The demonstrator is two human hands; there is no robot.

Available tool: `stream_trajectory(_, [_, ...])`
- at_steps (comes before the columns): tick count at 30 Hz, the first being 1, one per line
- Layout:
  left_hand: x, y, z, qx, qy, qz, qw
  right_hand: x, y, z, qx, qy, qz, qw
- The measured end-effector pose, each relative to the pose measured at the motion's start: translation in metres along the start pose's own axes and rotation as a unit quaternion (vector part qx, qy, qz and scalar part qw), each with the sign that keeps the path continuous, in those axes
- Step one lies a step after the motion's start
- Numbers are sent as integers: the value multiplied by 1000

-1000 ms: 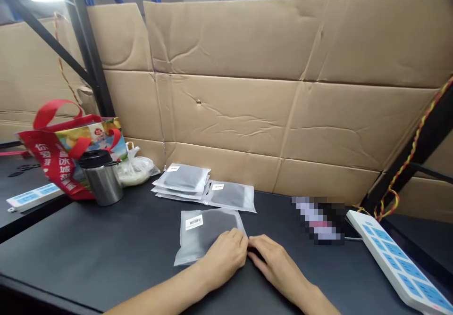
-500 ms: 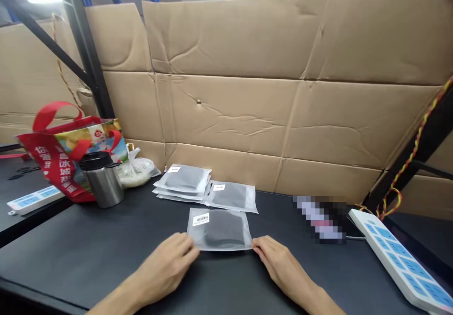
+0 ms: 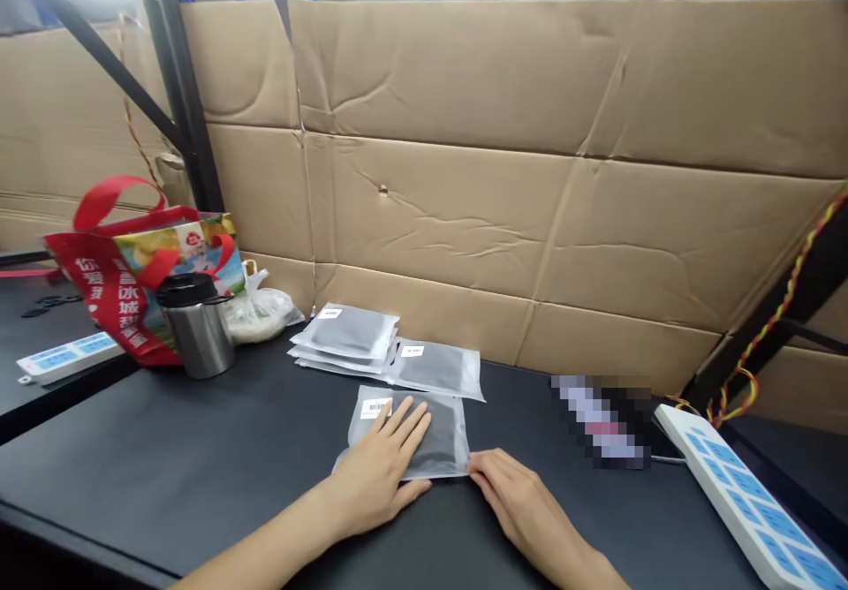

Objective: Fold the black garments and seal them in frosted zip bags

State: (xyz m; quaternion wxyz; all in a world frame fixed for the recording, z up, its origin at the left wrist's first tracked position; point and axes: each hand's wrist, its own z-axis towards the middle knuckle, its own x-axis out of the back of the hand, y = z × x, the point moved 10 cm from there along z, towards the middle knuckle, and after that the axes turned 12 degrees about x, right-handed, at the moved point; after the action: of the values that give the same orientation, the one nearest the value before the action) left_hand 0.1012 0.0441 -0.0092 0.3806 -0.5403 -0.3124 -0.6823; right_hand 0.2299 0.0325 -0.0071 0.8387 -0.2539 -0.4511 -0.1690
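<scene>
A frosted plastic bag (image 3: 445, 435) with something dark inside and a white barcode label lies flat on the black table, in front of me. My left hand (image 3: 388, 466) rests on its left half, fingers stretched out and covering part of the label. At the bag's lower right corner, my right hand (image 3: 513, 488) pinches the edge between thumb and fingers. Just behind, similar bags lie in a small stack (image 3: 348, 334), and another bag (image 3: 438, 367) sits beside it on the right.
On the left stand a steel flask (image 3: 202, 338), a red carrier bag (image 3: 99, 298) and a knotted plastic bag (image 3: 261, 312). A power strip (image 3: 748, 493) and a blurred-out object (image 3: 602, 422) lie to the right. A cardboard wall (image 3: 430, 210) closes off the back.
My left hand has moved from the bag's lower left corner onto its top and spread flat. My right hand keeps its pinch at the right corner. The view has shifted slightly.
</scene>
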Motion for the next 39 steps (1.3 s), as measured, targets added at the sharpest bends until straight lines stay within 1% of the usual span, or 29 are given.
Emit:
stream_trajectory(2, [-6,-4,1,9,-6,-14,1000,-2,1,0,1,-4,-3,1000])
stream_trajectory(5, [-12,-9,2,15,1,-23,1000,-3,3,-1,-4,-4,3,1000])
stream_trajectory(8, [-17,-13,5,38,3,-16,999,-2,6,-3,-15,4,30,999])
stream_trajectory(10, [-21,-12,6,53,-18,12,998,0,9,-5,-26,13,49,998])
stream_trajectory(12, [-20,-10,3,56,-49,39,996,4,14,-7,-48,30,54,997])
stream_trajectory(13, [-15,-7,0,50,-60,43,996,7,16,-7,-59,38,53,996])
stream_trajectory(14, [-6,-4,-1,39,-61,38,997,8,18,-7,-65,41,52,996])
stream_trajectory(15, [6,-1,0,23,-53,26,998,9,18,-6,-69,40,54,995])
stream_trajectory(17, [36,3,8,-11,-8,5,1000,8,17,-3,-67,31,63,995])
stream_trajectory(19, [61,-3,30,-24,55,2,998,7,16,-2,-66,24,67,995])
stream_trajectory(20, [67,-9,44,-19,80,8,997,8,17,-2,-68,25,66,995])
stream_trajectory(21, [68,-16,60,-12,93,13,996,7,18,-3,-71,25,63,995])
stream_trajectory(22, [63,-23,77,-7,92,18,996,7,18,-3,-72,25,60,995])
stream_trajectory(23, [53,-30,92,-5,81,20,996,6,19,-4,-72,25,56,996])
stream_trajectory(25, [28,-40,114,0,58,25,998,5,21,-5,-74,23,49,996])
stream_trajectory(27, [7,-47,124,8,52,26,998,3,23,-6,-77,16,38,996])
stream_trajectory(28, [0,-50,126,13,55,26,998,2,24,-6,-80,11,31,996])
stream_trajectory(30, [-8,-53,124,21,63,25,997,-2,27,-7,-96,-3,13,995])
stream_trajectory(33, [-5,-54,110,13,83,23,996,-4,37,-11,-141,-20,-20,990])
stream_trajectory(36, [8,-57,82,-5,126,17,992,-1,56,-19,-198,-22,-59,978])
stream_trajectory(37, [14,-60,70,-2,144,10,990,1,63,-23,-214,-20,-73,974])
stream_trajectory(39, [23,-73,44,28,168,-15,985,6,78,-31,-238,-12,-97,966])
